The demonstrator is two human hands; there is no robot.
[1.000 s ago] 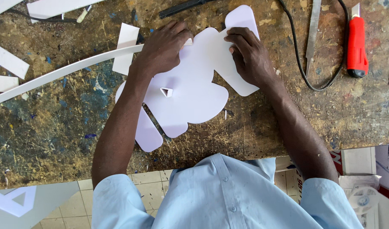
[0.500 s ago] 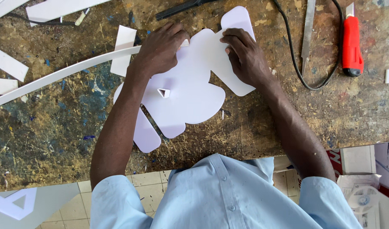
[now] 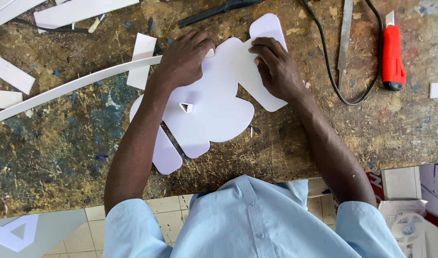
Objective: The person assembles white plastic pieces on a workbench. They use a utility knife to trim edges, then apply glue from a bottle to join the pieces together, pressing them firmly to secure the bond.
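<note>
Head view: a white cutout with rounded lobes lies flat at the centre of the worn bench. The left hand presses on its upper edge at 11 o'clock, fingers curled and pinching the end of a long white strip against the cutout. The right hand rests at 1 o'clock, fingers bent, tips pressed on the cutout's notch; it grips nothing that can be made out. A red knife lies at 2 o'clock beside a black cable. Compared with half a second ago, both hands and the cutout sit almost unchanged.
</note>
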